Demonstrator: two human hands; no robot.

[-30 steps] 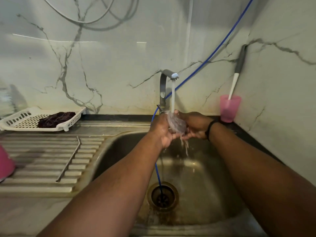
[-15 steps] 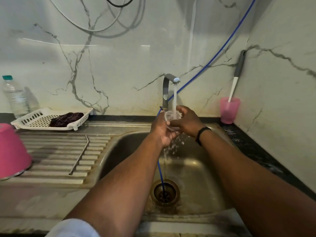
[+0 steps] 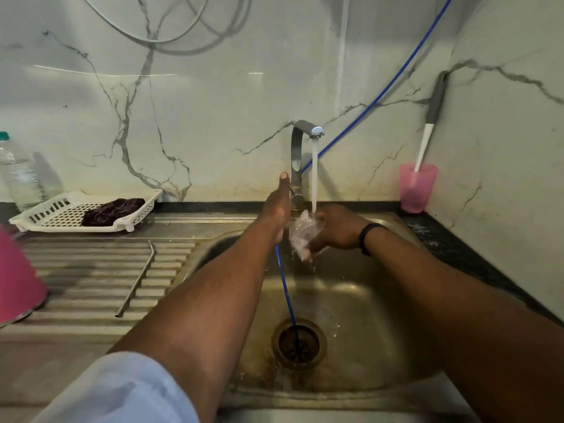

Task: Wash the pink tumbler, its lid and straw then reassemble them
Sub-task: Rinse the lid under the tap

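Observation:
My right hand [image 3: 334, 232] grips the clear lid [image 3: 303, 230] under the running water from the tap [image 3: 300, 154], over the sink [image 3: 381, 300]. My left hand [image 3: 279, 203] is just left of the lid with fingers straight, pointing up beside the tap's base. The pink tumbler [image 3: 18, 279] stands upside down on the drainboard at the far left edge. The metal straw [image 3: 137, 279] lies on the ribbed drainboard between the tumbler and the sink.
A white basket [image 3: 55, 213] with a dark cloth sits at the back left, beside a water bottle [image 3: 18, 175]. A pink cup [image 3: 416, 187] holding a brush stands in the right corner. A blue hose [image 3: 285, 285] runs down into the drain [image 3: 299, 343].
My left hand has let go of the lid and its fingers now point up by the tap. The right hand keeps the lid under the water. The view shifted slightly.

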